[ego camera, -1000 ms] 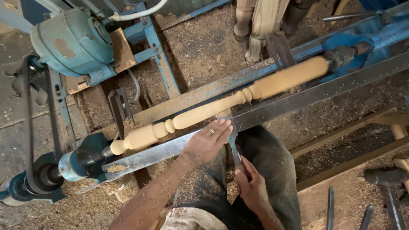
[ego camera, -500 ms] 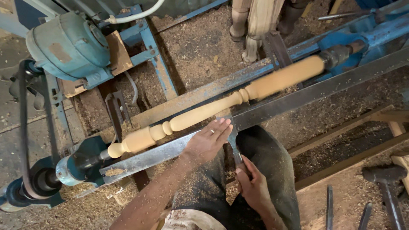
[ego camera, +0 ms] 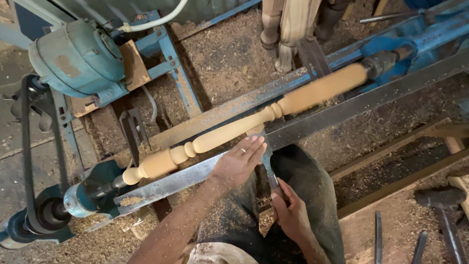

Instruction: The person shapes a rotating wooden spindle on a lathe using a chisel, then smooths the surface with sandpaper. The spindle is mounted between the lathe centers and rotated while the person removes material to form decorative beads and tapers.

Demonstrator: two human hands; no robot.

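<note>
Chisel [ego camera: 267, 161] is gripped shut in the right hand [ego camera: 292, 215], blade angled up at the spindle [ego camera: 244, 128], steadied by the flat, open left hand [ego camera: 238, 164].

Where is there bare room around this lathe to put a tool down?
Free patches: the sawdust floor between the blue motor and the leaning turned legs. Crowded: the tool rest, where left hand and right hand work a chisel against the spindle.

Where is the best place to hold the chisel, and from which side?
Probably at the handle end of the chisel, from the person's near side, where the right hand grips it. Its blade tip points at the wooden spindle; the left hand lies on the steel rest.
</note>
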